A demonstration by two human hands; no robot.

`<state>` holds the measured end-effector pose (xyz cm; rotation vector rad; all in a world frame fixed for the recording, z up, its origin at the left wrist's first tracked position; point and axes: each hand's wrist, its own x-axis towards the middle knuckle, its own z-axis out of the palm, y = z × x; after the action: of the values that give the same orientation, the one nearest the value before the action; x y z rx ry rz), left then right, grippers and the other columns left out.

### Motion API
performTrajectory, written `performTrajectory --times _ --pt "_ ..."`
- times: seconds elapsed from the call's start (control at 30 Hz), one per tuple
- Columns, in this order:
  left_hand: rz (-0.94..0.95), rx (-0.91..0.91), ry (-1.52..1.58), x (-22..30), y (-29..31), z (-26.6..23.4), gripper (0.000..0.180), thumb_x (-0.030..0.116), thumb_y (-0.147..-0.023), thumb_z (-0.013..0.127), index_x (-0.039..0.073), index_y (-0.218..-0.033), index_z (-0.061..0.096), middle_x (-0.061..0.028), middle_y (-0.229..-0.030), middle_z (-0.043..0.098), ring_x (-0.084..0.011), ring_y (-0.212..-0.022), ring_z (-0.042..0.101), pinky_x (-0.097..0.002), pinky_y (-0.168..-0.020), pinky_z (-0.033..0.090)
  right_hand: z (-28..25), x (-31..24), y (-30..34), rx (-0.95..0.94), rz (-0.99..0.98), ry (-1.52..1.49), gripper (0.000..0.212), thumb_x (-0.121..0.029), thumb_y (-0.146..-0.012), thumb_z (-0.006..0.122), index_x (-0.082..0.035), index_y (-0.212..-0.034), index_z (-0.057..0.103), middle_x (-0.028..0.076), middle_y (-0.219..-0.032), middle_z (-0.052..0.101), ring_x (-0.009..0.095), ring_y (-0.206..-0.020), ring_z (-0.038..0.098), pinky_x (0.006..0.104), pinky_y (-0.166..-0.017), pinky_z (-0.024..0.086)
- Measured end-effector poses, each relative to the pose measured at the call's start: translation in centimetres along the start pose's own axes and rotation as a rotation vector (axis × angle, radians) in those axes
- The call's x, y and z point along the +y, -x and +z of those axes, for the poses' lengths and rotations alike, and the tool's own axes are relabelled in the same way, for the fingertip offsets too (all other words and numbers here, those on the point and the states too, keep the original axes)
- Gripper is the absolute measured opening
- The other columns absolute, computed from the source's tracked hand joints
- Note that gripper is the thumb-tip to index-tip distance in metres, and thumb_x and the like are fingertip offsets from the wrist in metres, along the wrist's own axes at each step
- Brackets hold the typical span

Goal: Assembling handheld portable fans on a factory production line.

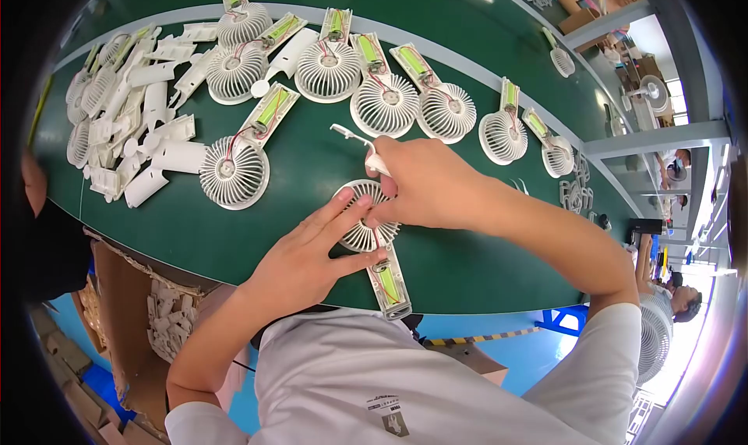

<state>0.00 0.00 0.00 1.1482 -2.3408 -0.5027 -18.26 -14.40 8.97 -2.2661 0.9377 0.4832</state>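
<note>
Bracing the fan [357, 239], ideally lightly, is the spread left hand [300, 256], the right hand [427, 181] pinching a clip [378, 164] at twelve o'clock.

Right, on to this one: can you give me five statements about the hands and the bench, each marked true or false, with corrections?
1. The bare left hand rests on a round, white, slatted plastic fan grille. True.
2. The bare right hand is empty. False: it holds a slim white plastic piece.
3. A yellow-green cylindrical battery shows in the open white plastic handle below that grille. True.
4. The smooth bench top is bright yellow. False: it is dark green.
5. Loose white plastic parts are heaped on the bench at the person's left. True.
</note>
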Motion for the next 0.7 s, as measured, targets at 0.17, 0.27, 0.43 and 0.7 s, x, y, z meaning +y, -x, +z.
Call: performTrajectory --times 0.17,0.27,0.43,0.7 --pt "-0.01 0.033 -0.002 0.8 -0.7 0.4 0.049 0.002 -0.08 0.066 0.027 -0.121 0.074 -0.0144 -0.157 0.042 -0.0373 -0.145 0.041 -0.0453 -0.112 0.045 0.7 -0.4 1.2 0.107 0.042 0.02 0.052 -0.023 -0.079 0.079 0.004 -0.112 0.049 0.016 -0.089 0.068 0.037 -0.08 0.069 0.046 -0.069 0.054" --pt "-0.052 0.013 -0.004 0.8 -0.1 0.7 0.05 0.001 -0.08 0.065 0.026 -0.122 0.074 -0.0173 -0.156 0.041 -0.0394 -0.145 0.04 -0.0463 -0.112 0.045 2.2 -1.9 1.9 0.181 -0.049 0.179 0.047 -0.022 -0.082 0.078 0.003 -0.109 0.048 0.021 -0.094 0.067 0.038 -0.082 0.069 0.0466 -0.067 0.055" --pt "-0.103 0.104 -0.017 1.9 0.5 1.8 0.052 -0.003 -0.082 0.062 0.025 -0.125 0.072 -0.0209 -0.157 0.039 -0.0421 -0.145 0.039 -0.05 -0.112 0.043 2.6 -1.1 3.7 0.27 -0.075 0.115 0.053 -0.022 -0.089 0.071 0.003 -0.128 0.046 0.023 -0.103 0.065 0.04 -0.081 0.068 0.0453 -0.064 0.055" --pt "-0.405 0.339 -0.269 6.6 0.7 7.1 0.064 -0.004 -0.087 0.052 0.029 -0.141 0.06 -0.0267 -0.16 0.033 -0.0427 -0.147 0.036 -0.056 -0.114 0.038 7.6 -1.3 8.8 0.334 -0.013 0.199 0.059 -0.029 -0.092 0.071 -0.011 -0.145 0.049 0.017 -0.109 0.065 0.031 -0.076 0.067 0.037 -0.061 0.056"
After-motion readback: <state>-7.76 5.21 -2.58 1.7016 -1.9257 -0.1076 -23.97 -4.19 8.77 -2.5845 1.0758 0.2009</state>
